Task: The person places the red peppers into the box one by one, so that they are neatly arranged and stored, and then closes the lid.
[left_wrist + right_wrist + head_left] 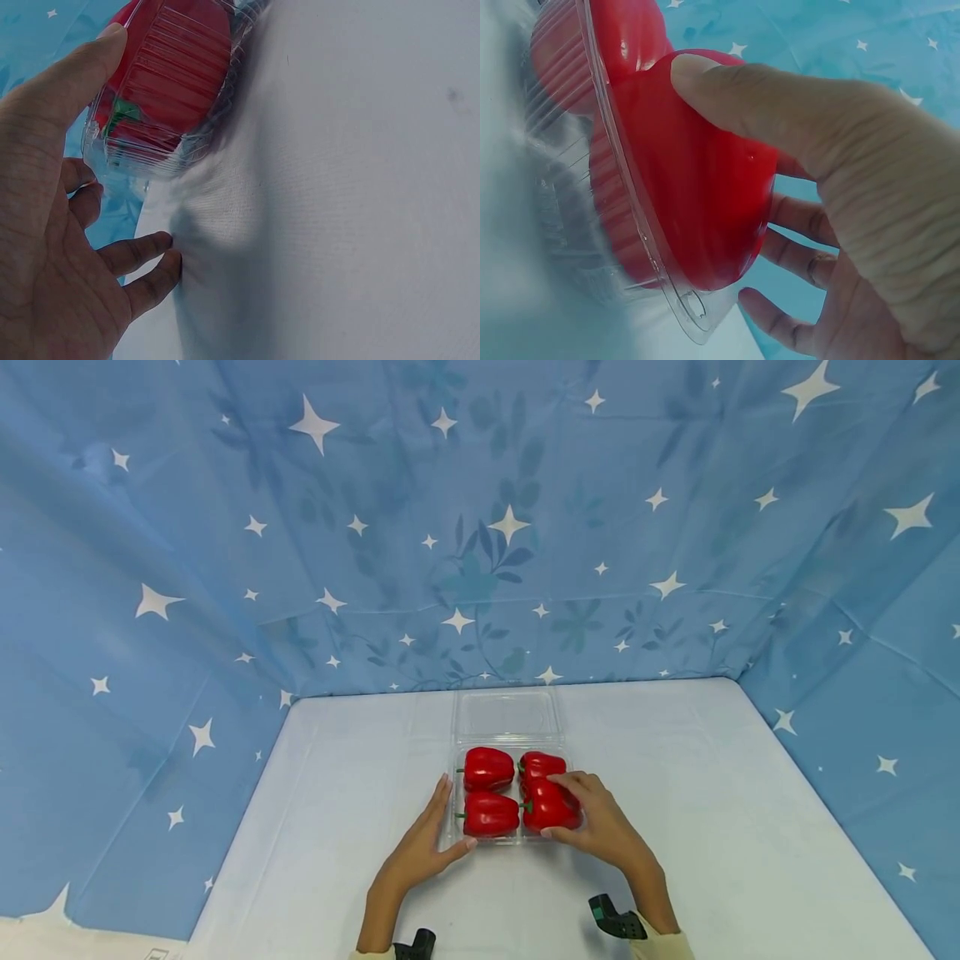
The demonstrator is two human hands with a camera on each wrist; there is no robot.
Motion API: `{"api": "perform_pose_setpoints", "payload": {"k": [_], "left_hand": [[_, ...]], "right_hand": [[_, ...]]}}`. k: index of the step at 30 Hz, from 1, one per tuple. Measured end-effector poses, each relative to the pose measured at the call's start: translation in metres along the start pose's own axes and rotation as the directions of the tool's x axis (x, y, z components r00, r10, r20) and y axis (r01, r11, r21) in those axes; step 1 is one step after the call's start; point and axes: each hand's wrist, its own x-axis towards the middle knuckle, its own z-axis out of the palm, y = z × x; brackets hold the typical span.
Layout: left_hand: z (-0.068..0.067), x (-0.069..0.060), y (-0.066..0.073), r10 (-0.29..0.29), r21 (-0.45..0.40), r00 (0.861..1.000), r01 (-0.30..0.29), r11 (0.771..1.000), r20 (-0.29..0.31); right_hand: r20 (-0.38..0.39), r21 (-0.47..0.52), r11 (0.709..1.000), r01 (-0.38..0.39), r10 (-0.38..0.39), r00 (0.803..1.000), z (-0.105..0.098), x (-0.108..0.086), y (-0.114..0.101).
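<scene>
A clear plastic clamshell box (506, 842) holds several red bell peppers, among them a back left one (487, 768), a front left one (491, 815) and a back right one (542, 763). My right hand (600, 822) grips the front right bell pepper (551, 806), thumb on its near side and fingers round its far side. This pepper (697, 180) sits within the box rim in the right wrist view. At the box's front left corner is my left hand (420, 852), fingers extended along the left side. Its thumb touches the front rim of the box (161, 146).
The transparent lid (506, 714) lies folded back behind the box. White cloth covers the table (360, 760). A blue star-patterned curtain (480, 568) rises along the back and both sides.
</scene>
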Motion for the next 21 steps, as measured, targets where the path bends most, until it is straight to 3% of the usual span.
{"api": "perform_pose_setpoints", "payload": {"k": [13,21], "left_hand": [[-0.002,0.002,0.000,0.005,0.013,1.000,-0.005,1.000,0.005],[-0.001,0.000,0.001,0.003,0.002,1.000,-0.003,1.000,0.006]], "right_hand": [[-0.020,-0.168,0.985,0.031,-0.035,0.999,0.008,0.005,-0.004],[0.039,-0.194,0.980,-0.050,0.058,0.998,0.011,0.004,-0.001]]}}
